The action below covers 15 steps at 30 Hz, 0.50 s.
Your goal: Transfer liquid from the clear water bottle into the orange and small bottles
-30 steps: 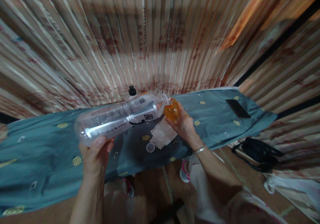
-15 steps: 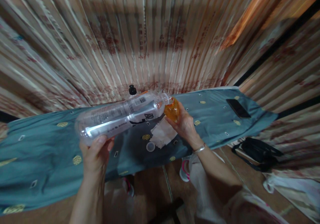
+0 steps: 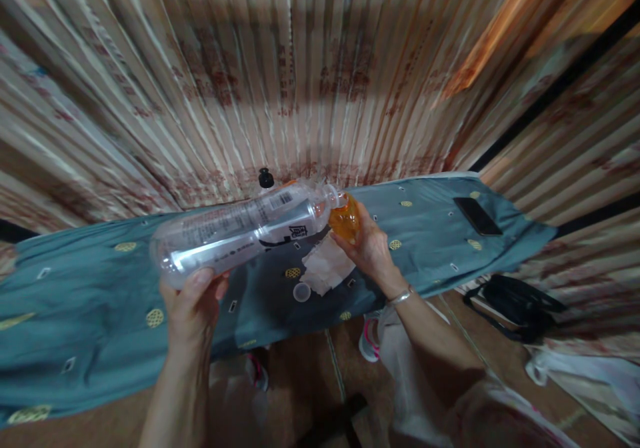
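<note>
Here we are with both hands busy above the worktop (image 3: 430, 261). Our left hand (image 3: 193, 295) grips the big clear bottle (image 3: 240, 235) near its base, thumb along the near side and the other fingers passing underneath. That low hold probably suits a long, light body: it bears the far end and leaves the neck free. Over on the right, our right hand (image 3: 373, 248) is wrapped around the small amber container (image 3: 344, 221), its open side apparently facing the neck, which would explain the sideways lie of the bottle. Whether the neck sits inside the container, rests on its edge or merely overlaps it, we cannot tell.

So where is everything? The bottle runs up and right from our left grip, label outward, its mouth just beside our right fingers. The container sits within the right grip, right at that mouth. Below the pair, on the worktop, lie a crumpled paper (image 3: 327, 267) and a small pale cap (image 3: 301, 293), close together, perhaps put there to be within easy reach. Off to the right rests a phone (image 3: 477, 217), well apart from both hands.
</note>
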Tool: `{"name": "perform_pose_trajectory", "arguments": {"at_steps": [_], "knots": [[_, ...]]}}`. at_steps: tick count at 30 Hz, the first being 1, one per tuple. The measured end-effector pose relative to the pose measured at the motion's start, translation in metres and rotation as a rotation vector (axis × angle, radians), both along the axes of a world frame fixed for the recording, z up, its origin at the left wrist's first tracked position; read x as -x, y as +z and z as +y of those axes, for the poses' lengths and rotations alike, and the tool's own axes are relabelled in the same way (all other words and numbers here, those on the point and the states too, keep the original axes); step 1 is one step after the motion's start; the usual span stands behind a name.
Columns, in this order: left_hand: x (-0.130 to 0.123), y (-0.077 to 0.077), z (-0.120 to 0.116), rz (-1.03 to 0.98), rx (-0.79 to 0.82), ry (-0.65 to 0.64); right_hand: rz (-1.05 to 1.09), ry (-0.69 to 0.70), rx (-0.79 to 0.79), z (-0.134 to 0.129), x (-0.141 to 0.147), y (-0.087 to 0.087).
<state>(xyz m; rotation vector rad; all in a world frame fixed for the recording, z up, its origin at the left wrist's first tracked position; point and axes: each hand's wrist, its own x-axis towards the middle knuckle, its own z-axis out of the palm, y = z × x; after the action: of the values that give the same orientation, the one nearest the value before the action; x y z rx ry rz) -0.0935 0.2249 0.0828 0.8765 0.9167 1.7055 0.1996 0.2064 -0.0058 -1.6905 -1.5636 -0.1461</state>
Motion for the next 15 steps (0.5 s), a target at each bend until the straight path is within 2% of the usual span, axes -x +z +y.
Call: {"name": "perform_pose_trajectory", "arguments": {"at_steps": [9, 15], "knots": [[-0.0004, -0.0006, 0.0001, -0.017, -0.02, -0.022, -0.002, 0.008, 0.041, -0.0013, -0.0004, 0.0036], [0.0, 0.0005, 0.0008, -0.002, -0.008, -0.016, -0.012, 0.0, 0.002, -0.0012, -0.0002, 0.0022]]}}
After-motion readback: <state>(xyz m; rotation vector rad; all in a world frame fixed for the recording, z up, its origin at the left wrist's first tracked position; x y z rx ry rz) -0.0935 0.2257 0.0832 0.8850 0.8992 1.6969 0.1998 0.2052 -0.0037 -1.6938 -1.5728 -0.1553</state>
